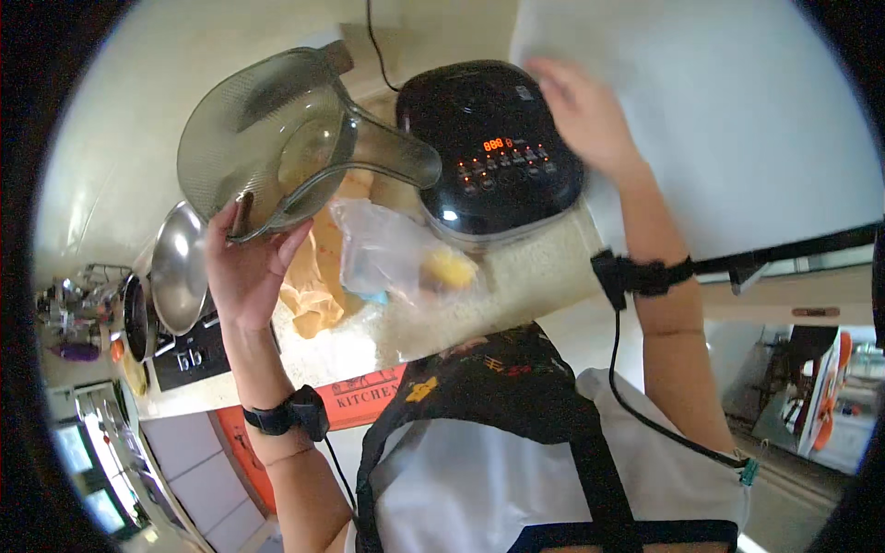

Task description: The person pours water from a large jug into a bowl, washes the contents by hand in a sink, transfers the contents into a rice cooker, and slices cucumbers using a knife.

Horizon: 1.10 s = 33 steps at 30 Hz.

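Note:
My left hand (252, 266) grips the rim of a translucent grey plastic colander (276, 138), which is tilted and held above the counter. The colander has a long spout-like end that reaches over the left side of a black electric cooker (491, 148). My right hand (588, 114) is at the cooker's upper right edge with nothing in it; whether it touches the cooker cannot be told. The cooker's panel is lit with orange digits and small lights. A clear plastic bag (387, 249) with something yellow inside lies in front of the cooker, beside crumpled brown paper (311, 294).
To the left, a steel wok (181, 269) and a dark pan (135, 318) stand by a black stove (193, 356). A white wall (691, 117) rises at the right of the counter. A black power cord (377, 48) runs behind the cooker.

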Motion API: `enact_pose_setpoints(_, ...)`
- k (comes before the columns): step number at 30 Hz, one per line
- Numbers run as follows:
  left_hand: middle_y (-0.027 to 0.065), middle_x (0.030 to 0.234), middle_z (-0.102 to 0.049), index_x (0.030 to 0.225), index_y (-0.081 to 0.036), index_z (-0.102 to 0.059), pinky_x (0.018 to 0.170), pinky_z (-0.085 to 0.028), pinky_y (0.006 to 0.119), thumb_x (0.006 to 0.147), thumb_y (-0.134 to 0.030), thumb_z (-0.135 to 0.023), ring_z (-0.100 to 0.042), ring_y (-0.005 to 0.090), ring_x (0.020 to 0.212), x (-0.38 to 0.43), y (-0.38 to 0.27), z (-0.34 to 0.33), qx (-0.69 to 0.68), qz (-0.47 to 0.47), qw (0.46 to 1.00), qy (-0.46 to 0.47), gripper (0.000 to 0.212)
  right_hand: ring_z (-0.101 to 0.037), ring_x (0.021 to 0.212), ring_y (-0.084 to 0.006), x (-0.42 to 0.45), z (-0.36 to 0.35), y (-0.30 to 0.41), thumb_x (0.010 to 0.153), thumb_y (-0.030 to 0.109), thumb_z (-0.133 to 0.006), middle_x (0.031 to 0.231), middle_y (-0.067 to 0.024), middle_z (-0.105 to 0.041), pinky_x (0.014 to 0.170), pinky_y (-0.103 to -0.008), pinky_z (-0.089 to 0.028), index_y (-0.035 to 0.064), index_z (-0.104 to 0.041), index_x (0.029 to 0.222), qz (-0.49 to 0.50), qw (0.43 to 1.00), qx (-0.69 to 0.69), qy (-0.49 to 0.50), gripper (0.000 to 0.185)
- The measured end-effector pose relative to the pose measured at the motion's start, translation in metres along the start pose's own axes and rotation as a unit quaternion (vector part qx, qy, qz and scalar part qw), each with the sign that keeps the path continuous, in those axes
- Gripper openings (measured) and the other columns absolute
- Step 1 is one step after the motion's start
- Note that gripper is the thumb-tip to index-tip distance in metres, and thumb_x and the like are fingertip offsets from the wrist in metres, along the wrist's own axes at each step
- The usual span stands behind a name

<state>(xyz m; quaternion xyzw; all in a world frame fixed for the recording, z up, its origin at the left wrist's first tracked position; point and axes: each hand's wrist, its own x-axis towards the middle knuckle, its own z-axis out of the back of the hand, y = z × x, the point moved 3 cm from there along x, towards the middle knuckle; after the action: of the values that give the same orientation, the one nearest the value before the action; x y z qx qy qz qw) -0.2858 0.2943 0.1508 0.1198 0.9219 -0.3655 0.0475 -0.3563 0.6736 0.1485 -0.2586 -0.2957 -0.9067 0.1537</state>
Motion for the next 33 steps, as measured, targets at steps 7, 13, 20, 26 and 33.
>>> enact_pose_setpoints(7, 0.0208, 0.132, -0.045, 0.126, -0.003, -0.045, 0.098, -0.045, 0.052, 0.093, -0.025, -0.044, -0.047, 0.0404, 0.118, -0.002, 0.01, 0.007, 0.002, 0.046, 0.999, 0.025, 0.039, -0.042, 0.122, -0.0355, -0.116, -0.021, 0.003, 0.088, 0.017, -0.054, 0.129, -0.0131, -0.048, 0.1, -0.0471, -0.035, 0.0094, -0.061, 0.114, -0.001, 0.998, -0.059, 0.023, 0.028)
enact_pose_setpoints(13, 0.0217, 0.13, -0.045, 0.124, -0.003, -0.045, 0.098, -0.045, 0.05, 0.093, -0.026, -0.045, -0.047, 0.0399, 0.118, -0.016, 0.007, 0.012, 0.009, 0.041, 0.999, 0.007, 0.039, -0.031, 0.131, -0.035, -0.132, -0.034, 0.019, 0.089, 0.029, -0.055, 0.137, -0.0145, -0.039, 0.103, -0.0587, -0.026, 0.0116, -0.056, 0.12, -0.013, 0.992, -0.115, 0.04, 0.036)
enact_pose_setpoints(20, 0.0217, 0.134, -0.042, 0.127, -0.003, -0.044, 0.1, -0.041, 0.054, 0.092, -0.025, -0.047, -0.04, 0.0397, 0.125, -0.036, 0.006, 0.016, -0.029, 0.035, 0.999, -0.012, 0.041, -0.029, 0.132, -0.0355, -0.129, -0.041, 0.023, 0.089, 0.034, -0.055, 0.137, -0.0158, -0.038, 0.103, -0.0614, -0.024, 0.0072, -0.055, 0.12, 0.003, 0.99, -0.134, 0.044, 0.041)
enact_pose_setpoints(26, 0.0219, 0.132, -0.044, 0.128, -0.001, -0.043, 0.102, -0.041, 0.05, 0.091, -0.026, -0.048, -0.044, 0.0393, 0.12, -0.047, 0.007, 0.02, -0.008, 0.016, 1.0, -0.016, 0.045, -0.029, 0.131, -0.0356, -0.125, -0.045, 0.022, 0.089, 0.034, -0.054, 0.137, -0.016, -0.037, 0.102, -0.0618, -0.024, 0.0071, -0.055, 0.121, 0.009, 0.988, -0.151, 0.039, 0.041)
enact_pose_setpoints(33, 0.0216, 0.132, -0.044, 0.127, -0.001, -0.044, 0.102, -0.042, 0.05, 0.091, -0.027, -0.048, -0.044, 0.0392, 0.121, -0.051, 0.011, 0.018, -0.009, 0.011, 1.0, -0.016, 0.044, -0.03, 0.131, -0.0353, -0.125, -0.046, 0.019, 0.089, 0.034, -0.055, 0.137, -0.0158, -0.038, 0.101, -0.0622, -0.026, 0.0071, -0.055, 0.12, 0.017, 0.989, -0.142, 0.033, 0.041)
